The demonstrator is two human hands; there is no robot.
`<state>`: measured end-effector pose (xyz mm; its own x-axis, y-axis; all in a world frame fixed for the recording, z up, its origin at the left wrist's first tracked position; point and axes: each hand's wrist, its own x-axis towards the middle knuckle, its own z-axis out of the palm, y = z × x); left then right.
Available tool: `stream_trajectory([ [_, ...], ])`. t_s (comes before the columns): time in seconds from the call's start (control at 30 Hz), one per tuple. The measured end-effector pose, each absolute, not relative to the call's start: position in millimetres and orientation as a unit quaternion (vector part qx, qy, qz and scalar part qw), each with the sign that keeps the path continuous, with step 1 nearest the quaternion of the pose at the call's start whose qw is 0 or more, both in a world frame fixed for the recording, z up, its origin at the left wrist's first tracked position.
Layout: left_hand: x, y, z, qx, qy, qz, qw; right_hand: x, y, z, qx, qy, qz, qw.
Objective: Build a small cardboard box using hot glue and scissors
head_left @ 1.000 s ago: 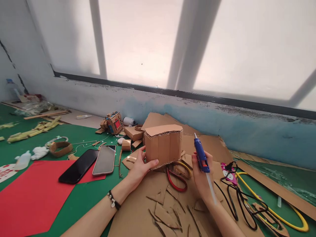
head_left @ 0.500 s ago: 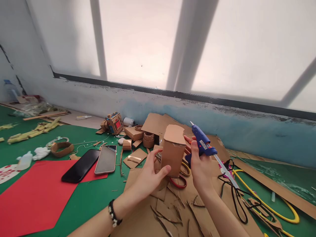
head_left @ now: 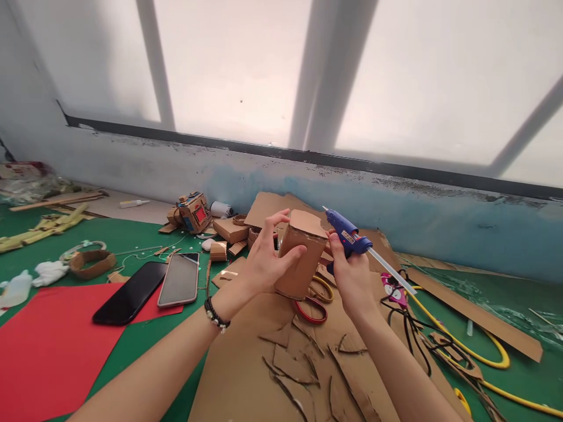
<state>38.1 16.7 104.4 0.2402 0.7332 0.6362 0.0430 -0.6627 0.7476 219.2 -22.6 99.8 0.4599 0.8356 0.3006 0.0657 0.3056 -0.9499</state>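
A small cardboard box [head_left: 301,264] with a lid-like top piece stands slightly tilted between my hands. My left hand [head_left: 272,252] is around its left side, thumb on the front face and fingers raised at the top edge. In my right hand [head_left: 349,272] is a blue hot glue gun [head_left: 347,230], its nozzle pointing up and left and a clear glue stick [head_left: 391,271] sticking out of its back. Some fingers of this hand reach the right side of the box, partly hidden. Below the box lie scissors with red handles [head_left: 311,310] and yellow handles [head_left: 323,289].
Cardboard scraps [head_left: 294,363] lie on a large cardboard sheet [head_left: 233,357]. Left are two phones [head_left: 132,293], red paper [head_left: 53,346] and a cardboard ring [head_left: 92,265]. A cardboard camera model [head_left: 193,212] sits at the back. Black cord and yellow cable [head_left: 501,351] tangle at right.
My left hand has moved up the box, from its lower side to near the top edge. The box now tilts more. The glue gun stays in my right hand; the view has shifted slightly.
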Motion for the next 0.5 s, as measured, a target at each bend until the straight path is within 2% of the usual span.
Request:
stream_trajectory([
  [0.13, 48, 28, 116, 0.793, 0.261, 0.511, 0.207, 223, -22, 106, -0.529, -0.439, 0.272, 0.673],
  [0.23, 60, 28, 120, 0.794, 0.274, 0.528, 0.127, 225, -24, 106, -0.535, -0.448, 0.268, 0.664],
  [0.5, 65, 31, 120, 0.790, 0.283, 0.535, 0.098, 238, -27, 106, -0.519, -0.476, 0.282, 0.651],
])
